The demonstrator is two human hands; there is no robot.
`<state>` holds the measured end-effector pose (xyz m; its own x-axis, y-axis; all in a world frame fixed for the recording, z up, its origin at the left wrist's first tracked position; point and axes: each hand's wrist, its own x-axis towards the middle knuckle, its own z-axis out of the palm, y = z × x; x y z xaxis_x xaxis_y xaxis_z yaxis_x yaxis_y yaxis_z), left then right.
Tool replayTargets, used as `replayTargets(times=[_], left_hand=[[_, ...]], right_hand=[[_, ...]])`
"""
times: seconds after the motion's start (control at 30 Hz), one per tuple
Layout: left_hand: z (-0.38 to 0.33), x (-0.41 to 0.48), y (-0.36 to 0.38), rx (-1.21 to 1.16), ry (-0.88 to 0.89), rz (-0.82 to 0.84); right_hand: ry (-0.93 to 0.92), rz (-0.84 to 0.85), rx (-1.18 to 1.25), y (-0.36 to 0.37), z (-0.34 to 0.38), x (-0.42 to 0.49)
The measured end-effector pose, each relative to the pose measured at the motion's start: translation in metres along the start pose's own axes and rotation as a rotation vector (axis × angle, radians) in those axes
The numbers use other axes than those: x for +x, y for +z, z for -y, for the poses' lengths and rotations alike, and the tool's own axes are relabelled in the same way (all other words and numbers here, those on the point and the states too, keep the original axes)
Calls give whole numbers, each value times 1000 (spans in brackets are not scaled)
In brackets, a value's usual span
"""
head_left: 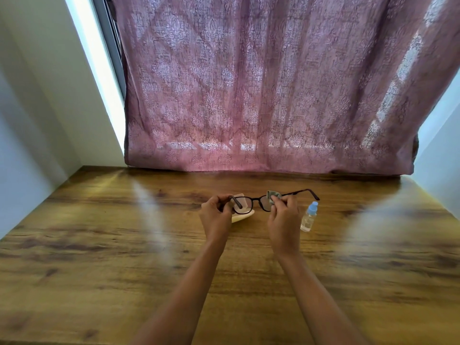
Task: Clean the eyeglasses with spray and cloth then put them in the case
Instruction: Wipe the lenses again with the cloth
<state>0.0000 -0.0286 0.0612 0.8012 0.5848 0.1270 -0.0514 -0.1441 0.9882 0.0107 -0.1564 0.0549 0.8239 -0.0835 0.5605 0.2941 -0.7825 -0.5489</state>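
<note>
Dark-framed eyeglasses (256, 200) are held above the wooden table (124, 257), temples unfolded. My left hand (216, 215) grips the frame at its left end. My right hand (282, 220) pinches a small grey-green cloth (273, 195) against the right lens. A cream-coloured case (242, 216) lies on the table behind my left hand, partly hidden by it. A small clear spray bottle (308, 216) with a blue cap stands just right of my right hand.
A mauve patterned curtain (261, 95) hangs down to the table's far edge. White walls (37, 120) close in on the left and right sides. Bare tabletop spreads around the hands.
</note>
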Motion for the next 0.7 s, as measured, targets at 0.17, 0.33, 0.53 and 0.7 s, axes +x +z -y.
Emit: replayTargets(times=[0.17,0.33,0.53,0.7], left_hand=[[-3,1,0,67,15,-38],[-5,1,-4,85,36,-36],[-6,0,-4,61,66,-8],[-8,0,-6,57,83,0]], right_hand=[[-66,52,31,2,8,-13],[-31,31,29,-7,-7,-14],[-46,8,53,-2,13,-9],[-83,30,73,-9,4,-26]])
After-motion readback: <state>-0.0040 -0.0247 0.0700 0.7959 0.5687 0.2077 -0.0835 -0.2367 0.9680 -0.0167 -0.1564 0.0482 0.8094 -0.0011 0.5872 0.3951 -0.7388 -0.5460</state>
